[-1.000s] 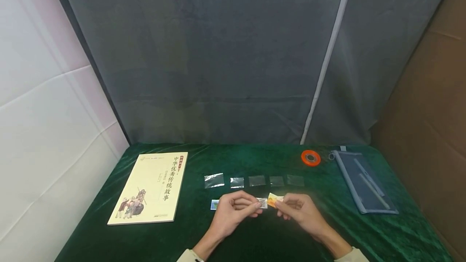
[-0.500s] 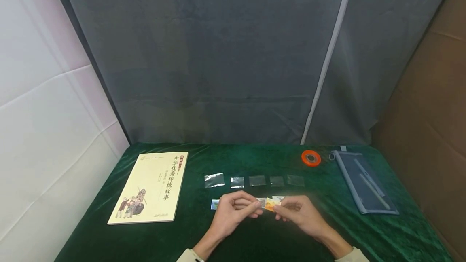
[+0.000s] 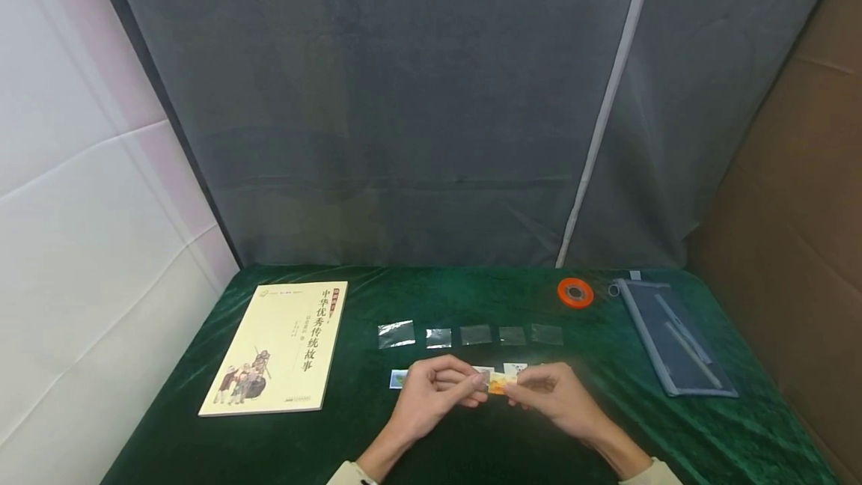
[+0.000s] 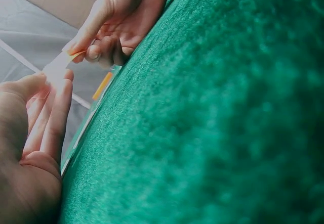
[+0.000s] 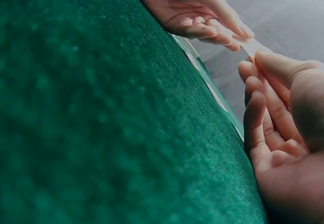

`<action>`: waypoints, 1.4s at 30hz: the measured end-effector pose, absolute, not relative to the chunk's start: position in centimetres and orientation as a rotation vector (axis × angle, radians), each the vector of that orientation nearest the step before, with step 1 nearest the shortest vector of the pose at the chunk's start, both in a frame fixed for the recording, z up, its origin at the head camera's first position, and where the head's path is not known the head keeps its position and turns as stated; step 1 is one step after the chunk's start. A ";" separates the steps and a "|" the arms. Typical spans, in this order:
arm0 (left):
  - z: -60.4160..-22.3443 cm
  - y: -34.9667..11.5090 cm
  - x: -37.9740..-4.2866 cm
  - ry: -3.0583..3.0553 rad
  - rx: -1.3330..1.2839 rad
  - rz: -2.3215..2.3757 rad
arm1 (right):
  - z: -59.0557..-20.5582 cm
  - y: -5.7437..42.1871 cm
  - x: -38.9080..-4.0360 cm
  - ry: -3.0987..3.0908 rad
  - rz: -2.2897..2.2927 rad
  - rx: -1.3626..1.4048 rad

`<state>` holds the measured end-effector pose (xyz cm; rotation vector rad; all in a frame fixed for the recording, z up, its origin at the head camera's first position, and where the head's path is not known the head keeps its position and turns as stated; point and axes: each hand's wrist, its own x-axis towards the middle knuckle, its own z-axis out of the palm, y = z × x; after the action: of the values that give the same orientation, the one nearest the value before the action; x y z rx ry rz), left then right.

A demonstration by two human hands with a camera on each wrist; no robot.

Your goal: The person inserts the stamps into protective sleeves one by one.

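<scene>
In the head view my left hand (image 3: 434,397) pinches a small clear plastic sleeve between thumb and fingers; the sleeve (image 4: 56,66) looks pale in the left wrist view. Facing it, my right hand (image 3: 557,397) pinches a small yellow-orange stamp-like paper (image 3: 499,383). The paper's left edge meets the sleeve at the left fingertips; whether it is inside cannot be told. Behind the hands, a white stamp-like paper (image 3: 515,368) and a blue-green one (image 3: 397,379) lie on the cloth, partly covered.
Several clear plastic sleeves (image 3: 475,334) lie in a row beyond the hands on the green cloth (image 3: 377,440). A cream book (image 3: 283,343) lies at left. To the right are an orange tape roll (image 3: 575,293) and a blue zip pouch (image 3: 676,343) with pens inside.
My right hand has brought the yellow-orange paper leftward and slightly down, level with the left fingertips. The white paper behind has come into view. My left hand has stayed nearly still.
</scene>
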<state>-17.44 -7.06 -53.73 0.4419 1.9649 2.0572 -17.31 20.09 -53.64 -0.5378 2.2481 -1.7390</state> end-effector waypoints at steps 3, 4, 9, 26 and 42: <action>-53.8 -7.0 -17.5 1.961 0.454 2.046 | -53.5 20.0 -17.3 2.248 -1.735 -0.539; -53.8 -7.0 -17.4 1.963 0.461 2.037 | -53.5 20.0 -17.3 2.251 -1.729 -0.539; -53.8 -7.0 -17.3 1.972 0.494 1.993 | -53.6 20.0 -17.2 2.252 -1.710 -0.530; -53.8 -7.0 -17.4 2.018 0.466 1.984 | -54.0 20.2 -17.4 2.214 -1.757 -0.558; -53.7 -7.0 -17.3 2.001 0.473 1.981 | -53.8 20.2 -17.3 2.223 -1.761 -0.542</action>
<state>-17.34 -6.99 -53.72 0.4725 2.0015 1.9811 -17.34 20.20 -53.83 -0.5417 2.2233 -1.7605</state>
